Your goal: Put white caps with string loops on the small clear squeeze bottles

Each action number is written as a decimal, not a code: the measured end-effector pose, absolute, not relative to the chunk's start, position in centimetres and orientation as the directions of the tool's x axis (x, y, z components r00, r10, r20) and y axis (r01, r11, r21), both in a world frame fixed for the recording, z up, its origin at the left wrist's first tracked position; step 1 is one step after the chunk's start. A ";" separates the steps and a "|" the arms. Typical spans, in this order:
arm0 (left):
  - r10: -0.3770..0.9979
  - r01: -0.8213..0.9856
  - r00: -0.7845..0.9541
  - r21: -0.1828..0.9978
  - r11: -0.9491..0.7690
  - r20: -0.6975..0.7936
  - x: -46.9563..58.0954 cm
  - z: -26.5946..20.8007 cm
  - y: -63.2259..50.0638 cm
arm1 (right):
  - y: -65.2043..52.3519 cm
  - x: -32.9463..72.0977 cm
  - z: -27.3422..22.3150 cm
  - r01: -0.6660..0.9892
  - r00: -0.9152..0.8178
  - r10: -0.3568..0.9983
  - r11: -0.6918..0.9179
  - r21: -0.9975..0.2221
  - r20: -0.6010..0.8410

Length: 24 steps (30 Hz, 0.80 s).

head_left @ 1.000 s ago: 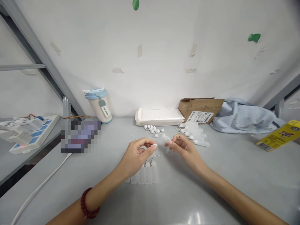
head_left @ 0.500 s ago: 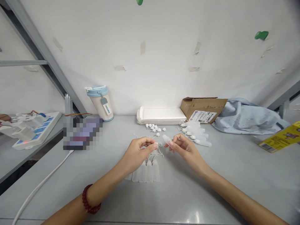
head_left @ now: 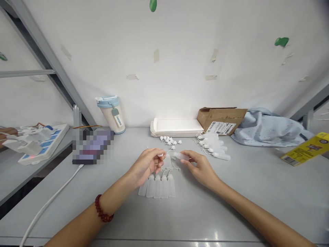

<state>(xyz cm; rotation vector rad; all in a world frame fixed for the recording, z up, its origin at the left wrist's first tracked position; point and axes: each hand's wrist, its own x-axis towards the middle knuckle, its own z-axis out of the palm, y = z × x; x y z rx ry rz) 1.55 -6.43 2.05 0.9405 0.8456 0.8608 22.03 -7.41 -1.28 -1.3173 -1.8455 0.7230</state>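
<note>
My left hand (head_left: 147, 165) has its thumb and fingertips pinched on a small white cap, mostly hidden by the fingers. A thin white cord (head_left: 168, 151) runs near those fingertips. My right hand (head_left: 199, 168) grips a small translucent squeeze bottle (head_left: 180, 156), lying nearly level with its narrow end pointing left. Just below the left hand, several similar bottles (head_left: 157, 187) lie side by side in a row, their cords (head_left: 171, 168) trailing upward. Loose white tips (head_left: 169, 140) are scattered behind the hands.
More translucent bottles with cords (head_left: 214, 146) lie behind my right hand. At the back stand a stack of white trays (head_left: 177, 127), a cardboard box (head_left: 222, 120) and a light blue cloth (head_left: 267, 128). A tumbler (head_left: 111, 115), phone (head_left: 96, 147) and power strip (head_left: 48, 145) are leftward, a yellow box (head_left: 307, 149) rightward.
My left hand has drawn slightly left and turned, so its lower fingers show. The bottle in my right hand has swung from a tilt to nearly level, and the view has shifted slightly.
</note>
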 end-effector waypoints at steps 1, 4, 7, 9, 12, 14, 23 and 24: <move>0.878 -0.213 0.414 0.912 0.350 -0.240 1.6 2.1 -6.5 | -7.3 22.0 -1.3 0.526 -0.217 0.946 0.321 -0.788 0.241; 0.861 -0.130 0.419 0.919 0.372 -0.289 1.7 2.2 -6.8 | -7.1 21.8 -1.2 0.492 -0.323 0.920 0.365 -0.790 0.224; 0.871 -0.078 0.394 0.934 0.349 -0.293 1.7 2.3 -7.0 | -6.9 21.8 -1.3 0.481 -0.405 0.890 0.400 -0.780 0.207; 0.879 -0.062 0.379 0.940 0.337 -0.290 1.7 2.3 -7.0 | -6.7 21.9 -1.5 0.500 -0.408 0.893 0.394 -0.771 0.191; 0.883 -0.048 0.373 0.944 0.325 -0.285 1.8 2.2 -6.9 | -6.6 21.9 -1.8 0.514 -0.401 0.899 0.382 -0.768 0.178; 0.884 -0.040 0.374 0.948 0.317 -0.280 1.8 2.2 -6.8 | -6.5 21.8 -1.8 0.512 -0.404 0.897 0.383 -0.769 0.177; 0.901 0.022 0.338 0.959 0.281 -0.272 1.7 2.2 -6.8 | -6.8 22.1 -0.9 0.363 -0.339 0.935 0.233 -0.902 0.105; 0.904 0.032 0.336 0.963 0.269 -0.264 1.8 2.2 -6.8 | -6.9 22.2 -0.7 0.299 -0.340 0.936 0.197 -0.934 0.088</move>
